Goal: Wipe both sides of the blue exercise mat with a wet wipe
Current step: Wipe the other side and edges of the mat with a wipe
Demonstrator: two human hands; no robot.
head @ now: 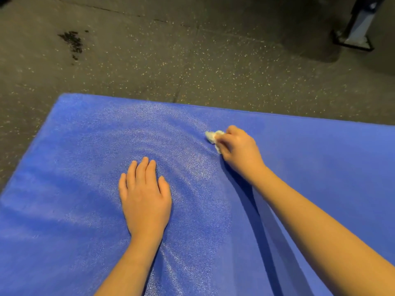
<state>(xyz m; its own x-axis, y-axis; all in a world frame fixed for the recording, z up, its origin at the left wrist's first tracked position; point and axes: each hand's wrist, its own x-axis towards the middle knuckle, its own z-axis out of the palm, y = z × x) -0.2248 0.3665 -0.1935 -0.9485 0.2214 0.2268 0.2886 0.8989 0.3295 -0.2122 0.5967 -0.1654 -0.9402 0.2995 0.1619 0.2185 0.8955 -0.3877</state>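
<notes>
One camera on the person's head, looking forward and down.

It sits high over the blue mat (74, 167) and tips down at it from close by, so the mat fills the bottom half of the picture and runs off the bottom and right sides. Both arms come in from the bottom edge and reach away from the camera. The left hand (145, 195) lies near the middle, and the right hand (239, 150) with its wet wipe (213, 136) is a bit farther off. Past the mat's far edge, the speckled floor (171, 60) fills the top half. The picture is wide, and the mat's edges slant.
</notes>
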